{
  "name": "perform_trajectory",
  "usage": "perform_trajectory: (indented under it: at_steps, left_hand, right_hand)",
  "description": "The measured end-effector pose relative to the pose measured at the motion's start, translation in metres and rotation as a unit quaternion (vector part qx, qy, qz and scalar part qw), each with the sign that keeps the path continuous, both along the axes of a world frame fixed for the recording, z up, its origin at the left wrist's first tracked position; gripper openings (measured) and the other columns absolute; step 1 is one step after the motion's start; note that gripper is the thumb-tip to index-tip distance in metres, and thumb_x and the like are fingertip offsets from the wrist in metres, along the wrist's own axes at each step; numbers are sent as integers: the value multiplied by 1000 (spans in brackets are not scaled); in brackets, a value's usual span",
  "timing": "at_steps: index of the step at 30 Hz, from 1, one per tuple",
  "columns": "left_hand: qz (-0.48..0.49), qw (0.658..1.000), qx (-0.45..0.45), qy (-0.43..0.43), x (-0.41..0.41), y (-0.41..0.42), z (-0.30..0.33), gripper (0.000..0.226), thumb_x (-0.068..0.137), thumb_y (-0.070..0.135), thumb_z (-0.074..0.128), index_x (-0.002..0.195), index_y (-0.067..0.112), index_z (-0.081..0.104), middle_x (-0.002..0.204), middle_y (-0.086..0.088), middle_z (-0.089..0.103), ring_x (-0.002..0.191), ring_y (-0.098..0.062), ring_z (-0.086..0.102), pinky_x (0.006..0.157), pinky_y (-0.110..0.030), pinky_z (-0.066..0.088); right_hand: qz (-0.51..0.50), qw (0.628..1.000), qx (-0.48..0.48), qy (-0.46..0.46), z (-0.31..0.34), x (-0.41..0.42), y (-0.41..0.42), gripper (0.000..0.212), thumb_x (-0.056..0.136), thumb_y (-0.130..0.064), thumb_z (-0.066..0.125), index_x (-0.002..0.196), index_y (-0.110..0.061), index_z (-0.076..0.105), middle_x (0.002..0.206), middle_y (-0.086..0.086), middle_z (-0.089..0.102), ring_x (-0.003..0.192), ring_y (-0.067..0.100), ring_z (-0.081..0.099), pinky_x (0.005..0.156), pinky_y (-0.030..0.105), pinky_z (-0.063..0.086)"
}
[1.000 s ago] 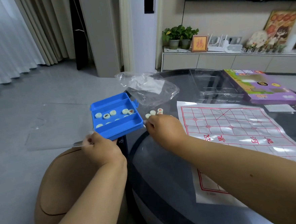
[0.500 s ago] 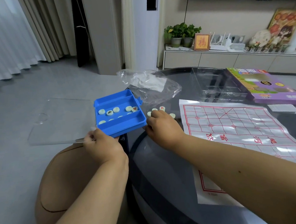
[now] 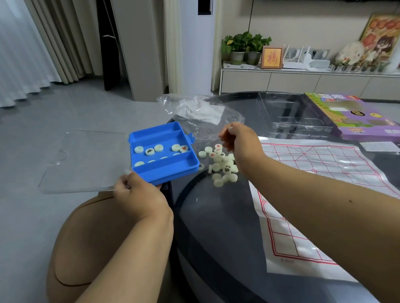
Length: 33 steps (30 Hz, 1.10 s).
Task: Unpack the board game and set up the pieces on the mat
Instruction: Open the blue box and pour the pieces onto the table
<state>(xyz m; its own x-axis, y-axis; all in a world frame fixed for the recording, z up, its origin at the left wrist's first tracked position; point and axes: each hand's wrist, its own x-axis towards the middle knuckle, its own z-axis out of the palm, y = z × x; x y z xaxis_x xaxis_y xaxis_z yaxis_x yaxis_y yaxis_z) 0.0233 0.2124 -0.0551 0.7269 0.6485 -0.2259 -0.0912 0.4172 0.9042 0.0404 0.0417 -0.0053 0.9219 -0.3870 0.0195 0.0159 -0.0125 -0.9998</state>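
Observation:
My left hand (image 3: 139,194) grips the near corner of a blue compartment tray (image 3: 171,168), together with a clear plastic lid (image 3: 81,159) that juts out to the left. Several pale round pieces (image 3: 157,148) lie in the tray's middle compartments. A heap of the same pieces (image 3: 221,165) sits on the table just right of the tray. My right hand (image 3: 238,141) hovers above that heap with curled fingers; motion blur hides whether it holds a piece. The white mat (image 3: 314,178) with its red grid lies spread to the right, with no pieces on it.
A crumpled clear bag (image 3: 198,113) lies behind the tray. A clear plastic insert (image 3: 291,114) and the purple game box (image 3: 357,119) stand at the back right, with a paper slip (image 3: 381,147) beside them. The dark glass table (image 3: 222,220) curves toward me.
My right hand has lifted off the table and moved slightly right, uncovering a heap of pieces beside the tray. My left hand still holds the tray and lid.

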Motion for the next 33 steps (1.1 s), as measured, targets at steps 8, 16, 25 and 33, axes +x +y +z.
perform_trajectory:
  at_steps: [8, 16, 25, 33]
  left_hand:
    - [-3, 1000, 27, -1, 1, -1, -3, 25, 97, 29, 46, 105, 7, 55, 83, 2, 62, 70, -12, 61, 73, -42, 59]
    - [-8, 1000, 22, 1, 2, 0, -4, 29, 96, 29, 46, 106, 4, 54, 86, -1, 63, 74, -15, 64, 72, -43, 59]
    - [-16, 998, 55, 5, 2, 0, -6, 34, 95, 34, 46, 107, 4, 55, 91, -2, 64, 74, -14, 62, 76, -46, 58]
    - [-17, 999, 44, -13, 1, -1, -3, 37, 87, 34, 47, 101, 1, 56, 84, -4, 62, 73, -20, 61, 79, -53, 56]
  right_hand:
    - [73, 967, -242, 40, 15, 7, 8, 26, 87, -5, 42, 74, -13, 63, 68, -2, 59, 61, 11, 50, 56, 22, 40]
    - [187, 814, -541, 103, -6, 2, -6, 12, 80, -18, 67, 90, -21, 73, 85, -6, 61, 78, 14, 59, 66, 21, 40]
    - [72, 880, -468, -36, 8, -3, 7, 20, 86, -13, 55, 98, -18, 70, 81, -10, 60, 71, 5, 53, 57, 9, 36]
    - [132, 646, -748, -82, 7, -2, 45, 45, 83, -29, 28, 112, -11, 57, 100, 8, 61, 104, 25, 48, 99, 30, 20]
